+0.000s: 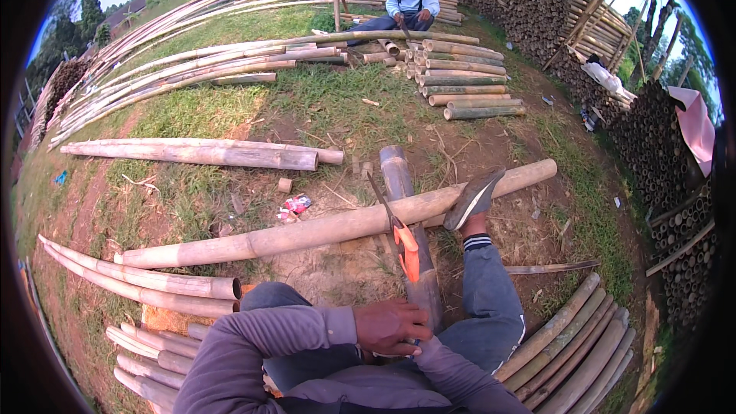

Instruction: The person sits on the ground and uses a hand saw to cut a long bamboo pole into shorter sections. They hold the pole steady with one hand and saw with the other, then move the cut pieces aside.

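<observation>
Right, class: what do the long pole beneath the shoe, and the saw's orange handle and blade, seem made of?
Long pole: bamboo, smooth and tan, judging by its ring-like joints. Orange handle: probably plastic, given its bright, even colour, though painted metal is possible. Blade: likely metal, being thin and dark; finish unclear.

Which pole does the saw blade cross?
The long pole over the dark log, under the shoe; other poles lie apart from the blade.
</observation>
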Demonstrator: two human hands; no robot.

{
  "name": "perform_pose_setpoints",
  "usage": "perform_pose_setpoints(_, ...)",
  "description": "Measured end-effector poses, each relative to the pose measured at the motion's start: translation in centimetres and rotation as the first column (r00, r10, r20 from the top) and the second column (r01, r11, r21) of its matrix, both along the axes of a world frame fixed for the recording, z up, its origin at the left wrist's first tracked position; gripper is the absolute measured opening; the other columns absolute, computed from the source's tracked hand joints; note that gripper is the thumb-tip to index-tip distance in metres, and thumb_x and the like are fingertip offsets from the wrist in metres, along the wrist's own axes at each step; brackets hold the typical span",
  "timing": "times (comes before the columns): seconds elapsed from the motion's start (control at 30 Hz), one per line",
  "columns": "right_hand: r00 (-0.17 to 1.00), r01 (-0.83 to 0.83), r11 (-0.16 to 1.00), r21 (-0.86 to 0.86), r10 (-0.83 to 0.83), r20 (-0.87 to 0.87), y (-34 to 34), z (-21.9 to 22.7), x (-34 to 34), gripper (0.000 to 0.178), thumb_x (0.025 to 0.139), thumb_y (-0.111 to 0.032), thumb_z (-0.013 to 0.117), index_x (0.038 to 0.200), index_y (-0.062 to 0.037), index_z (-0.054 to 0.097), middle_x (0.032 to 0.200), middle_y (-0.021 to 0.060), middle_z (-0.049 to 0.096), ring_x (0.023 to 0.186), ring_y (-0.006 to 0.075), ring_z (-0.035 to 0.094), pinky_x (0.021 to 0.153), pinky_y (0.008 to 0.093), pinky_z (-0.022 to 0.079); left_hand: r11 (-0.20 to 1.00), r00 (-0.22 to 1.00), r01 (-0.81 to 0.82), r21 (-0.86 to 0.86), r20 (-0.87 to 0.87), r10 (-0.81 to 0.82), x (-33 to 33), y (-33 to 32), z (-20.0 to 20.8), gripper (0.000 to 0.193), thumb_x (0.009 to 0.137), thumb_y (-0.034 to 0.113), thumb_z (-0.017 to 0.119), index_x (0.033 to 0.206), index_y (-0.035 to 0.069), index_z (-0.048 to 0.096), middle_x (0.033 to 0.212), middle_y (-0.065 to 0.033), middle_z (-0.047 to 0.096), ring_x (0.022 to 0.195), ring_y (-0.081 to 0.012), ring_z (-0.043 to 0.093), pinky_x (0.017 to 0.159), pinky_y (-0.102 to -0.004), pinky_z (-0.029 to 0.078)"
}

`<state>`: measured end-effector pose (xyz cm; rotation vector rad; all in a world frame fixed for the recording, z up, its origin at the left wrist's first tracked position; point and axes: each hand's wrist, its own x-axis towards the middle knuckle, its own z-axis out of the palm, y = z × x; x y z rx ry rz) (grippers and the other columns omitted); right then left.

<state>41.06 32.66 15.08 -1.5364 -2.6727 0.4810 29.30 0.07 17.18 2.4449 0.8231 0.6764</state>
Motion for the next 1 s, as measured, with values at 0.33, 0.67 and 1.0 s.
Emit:
perform_pose_setpoints(0.33, 1.0, 0.016, 1.0, 0.002, -0.016, -0.005, -0.1, -0.6, -0.3, 0.057, 0.09, -0.044, 0.079, 0.132, -0.007, 0.068, 0.118, 0.0195, 0.073, 0.112, 0.036, 0.071, 0.092, 0.0489, 0.058, 1.0, 0.999, 0.023, 0.016, -0.043, -0.022, -0.5, 0.0, 0.9, 0.032, 0.102, 0.044, 0.069, 0.111, 0.013, 0.063, 0.108, -0.0093, 0.058, 0.101, -0.0318, 0.062, 0.087, -0.0474, 0.049)
perform_pose_setpoints(0.67, 0.993, 0.03, 0.994, 0.105, -0.018, -0.115, -1.2, 1.0, 1.0, 0.058, 0.089, -0.044, 0.08, 0.132, -0.007, 0.068, 0.119, 0.0193, 0.073, 0.113, 0.0358, 0.071, 0.093, 0.0488, 0.058, 1.0, 1.0, 0.016, 0.019, -0.02, -0.016, -0.1, 0.5, 0.9, 0.035, 0.102, 0.045, 0.069, 0.119, 0.014, 0.065, 0.111, -0.0099, 0.057, 0.104, -0.0311, 0.062, 0.089, -0.0471, 0.05)
perform_pose_setpoints(1.0, 0.811, -0.353, 0.935, -0.022, 0.294, -0.505, -26.4, -8.0, 1.3, 0.059, 0.088, -0.043, 0.08, 0.133, -0.0069, 0.068, 0.12, 0.0192, 0.072, 0.114, 0.0356, 0.071, 0.094, 0.0488, 0.057, 0.999, 0.999, -0.031, 0.022, -0.025, 0.032, -0.4, 0.1, 1.0, 0.035, 0.101, 0.047, 0.07, 0.114, 0.014, 0.065, 0.117, -0.0093, 0.058, 0.109, -0.03, 0.062, 0.092, -0.0469, 0.05)
